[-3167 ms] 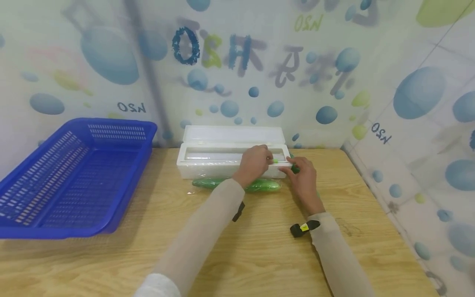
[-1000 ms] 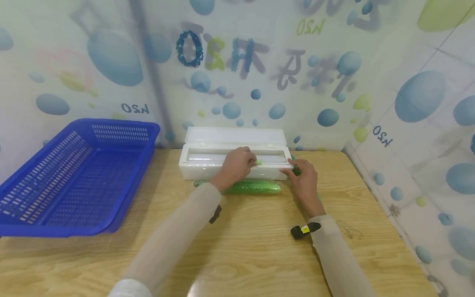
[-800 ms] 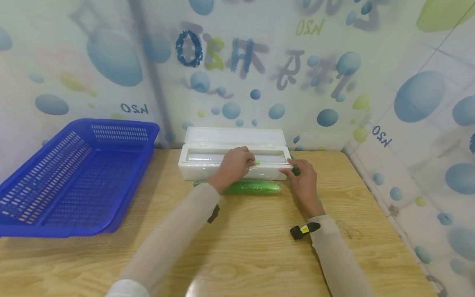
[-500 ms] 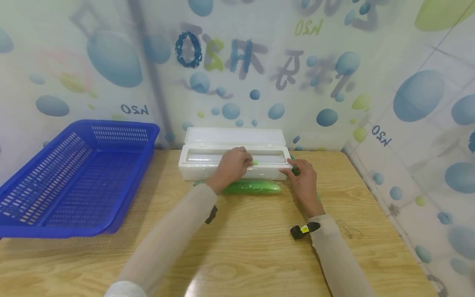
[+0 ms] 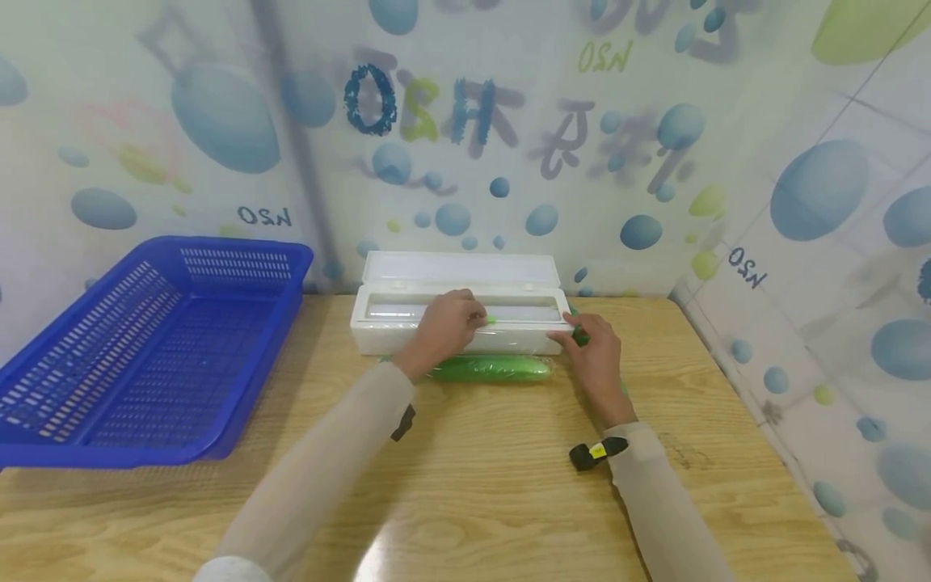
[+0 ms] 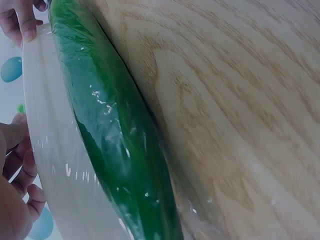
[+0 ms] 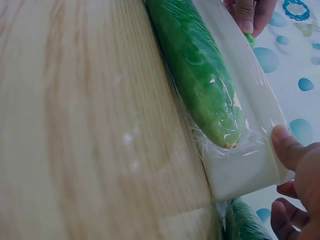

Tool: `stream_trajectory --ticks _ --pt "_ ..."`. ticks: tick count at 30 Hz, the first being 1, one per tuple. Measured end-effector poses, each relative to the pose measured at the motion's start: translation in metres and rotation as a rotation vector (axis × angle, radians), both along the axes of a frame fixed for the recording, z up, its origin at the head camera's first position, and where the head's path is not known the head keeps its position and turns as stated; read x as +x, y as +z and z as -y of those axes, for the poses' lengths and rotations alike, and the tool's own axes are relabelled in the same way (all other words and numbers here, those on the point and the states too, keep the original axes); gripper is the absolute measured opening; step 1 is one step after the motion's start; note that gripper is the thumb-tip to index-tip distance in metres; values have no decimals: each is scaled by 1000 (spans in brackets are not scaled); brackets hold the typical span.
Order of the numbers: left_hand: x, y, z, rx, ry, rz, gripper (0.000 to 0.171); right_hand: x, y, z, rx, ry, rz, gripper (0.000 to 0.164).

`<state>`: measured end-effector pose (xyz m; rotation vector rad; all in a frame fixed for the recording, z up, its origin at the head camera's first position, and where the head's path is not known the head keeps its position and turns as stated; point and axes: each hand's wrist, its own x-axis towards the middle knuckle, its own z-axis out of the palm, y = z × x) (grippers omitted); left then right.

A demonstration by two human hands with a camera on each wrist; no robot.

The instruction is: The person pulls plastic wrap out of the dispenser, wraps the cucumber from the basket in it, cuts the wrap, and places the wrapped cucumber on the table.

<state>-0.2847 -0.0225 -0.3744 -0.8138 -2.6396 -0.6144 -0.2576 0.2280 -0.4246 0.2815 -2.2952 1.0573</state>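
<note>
A white cling film dispenser [image 5: 378, 338] stands at the back of the table with its lid [image 5: 461, 267] raised and a pale roll [image 5: 385, 310] inside. My left hand [image 5: 442, 330] pinches a small bright green slide cutter [image 5: 491, 321] on the dispenser's front edge. At the right end, my right hand [image 5: 600, 360] grips the dispenser's corner, thumb [image 7: 284, 140] on the front wall. A green cucumber [image 5: 502, 369] under clear film lies along the front of the dispenser; film stretches from the box over it. My left wrist hides its left part in the head view.
Another green, film-covered item [image 7: 245, 220] lies beside the dispenser's right end, partly behind my right hand. To the left sits a blue plastic basket [image 5: 218, 440]. A patterned wall [image 5: 451, 178] rises right behind the wooden table [image 5: 509, 485].
My left hand has slid leftward along the dispenser's front edge with the green cutter, from near the right end to about the middle. The right hand has stayed at the corner.
</note>
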Motion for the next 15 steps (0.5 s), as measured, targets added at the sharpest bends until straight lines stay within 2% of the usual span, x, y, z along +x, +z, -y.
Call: stream_trajectory --ticks 15 --pt "0 -3 11 21 2 5 11 2 3 1 -13 5 42 42"
